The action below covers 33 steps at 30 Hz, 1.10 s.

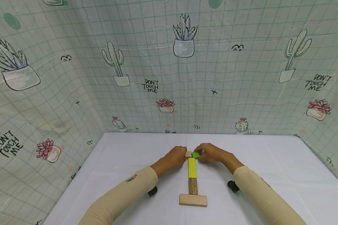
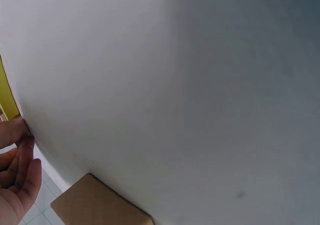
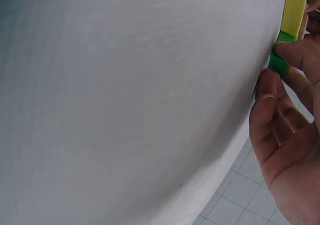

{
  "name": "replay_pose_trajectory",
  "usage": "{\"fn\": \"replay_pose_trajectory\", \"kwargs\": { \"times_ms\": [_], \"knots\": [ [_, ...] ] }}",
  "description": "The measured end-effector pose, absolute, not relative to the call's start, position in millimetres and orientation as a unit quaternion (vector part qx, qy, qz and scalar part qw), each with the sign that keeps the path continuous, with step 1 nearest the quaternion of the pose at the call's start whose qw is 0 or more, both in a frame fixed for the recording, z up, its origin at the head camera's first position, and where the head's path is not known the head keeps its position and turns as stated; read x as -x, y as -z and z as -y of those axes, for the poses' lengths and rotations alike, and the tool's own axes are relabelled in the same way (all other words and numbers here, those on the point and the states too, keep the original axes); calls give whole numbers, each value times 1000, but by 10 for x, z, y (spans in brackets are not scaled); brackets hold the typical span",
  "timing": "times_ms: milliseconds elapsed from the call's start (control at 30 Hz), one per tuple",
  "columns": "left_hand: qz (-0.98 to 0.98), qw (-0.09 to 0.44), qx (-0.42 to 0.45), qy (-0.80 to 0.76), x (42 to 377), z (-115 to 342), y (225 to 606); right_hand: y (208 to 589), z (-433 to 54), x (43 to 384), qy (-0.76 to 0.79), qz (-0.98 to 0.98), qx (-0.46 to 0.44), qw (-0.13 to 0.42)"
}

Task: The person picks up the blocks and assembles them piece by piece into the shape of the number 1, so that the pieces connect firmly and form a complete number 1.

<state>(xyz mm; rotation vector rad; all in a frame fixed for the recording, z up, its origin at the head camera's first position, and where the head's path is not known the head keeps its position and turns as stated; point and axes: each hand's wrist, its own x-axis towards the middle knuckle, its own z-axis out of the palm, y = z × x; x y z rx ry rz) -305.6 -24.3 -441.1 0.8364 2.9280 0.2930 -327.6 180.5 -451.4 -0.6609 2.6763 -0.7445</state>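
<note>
In the head view my left hand (image 1: 176,156) holds the near-side end of a small light wooden block (image 1: 188,154), its fingers partly hiding it. Beside that, my right hand (image 1: 210,152) pinches a green block (image 1: 195,155) between thumb and fingers; the right wrist view shows the thumb against the green block (image 3: 279,65). Both small blocks lie at the far end of a yellow block (image 1: 192,167). A darker brown wooden block (image 1: 192,186) continues the line towards me, and a wide light wooden plank (image 1: 192,200) lies crosswise at its near end.
A white cloth (image 1: 124,150) covers the table, with a patterned curtain (image 1: 208,72) behind and at the sides. Black wrist cameras (image 1: 233,186) sit under the forearms. In the left wrist view a tan, flat-faced object (image 2: 102,203) lies near the table edge.
</note>
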Motion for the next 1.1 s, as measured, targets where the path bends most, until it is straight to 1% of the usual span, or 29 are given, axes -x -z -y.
{"fn": "replay_pose_trajectory", "kwargs": {
  "times_ms": [400, 667, 1100],
  "knots": [
    [-957, 49, -269, -98, 3055, 236, 4409, 4504, -1800, 3274, 258, -927, 229, 144],
    [-957, 45, -270, -98, 3036, 240, 4399, 4507, -1805, 3273, 265, -926, 228, 146],
    [-958, 46, -266, -93, 3038, 237, 4416, 4521, -1816, 3273, 260, -926, 238, 136]
  ]
}}
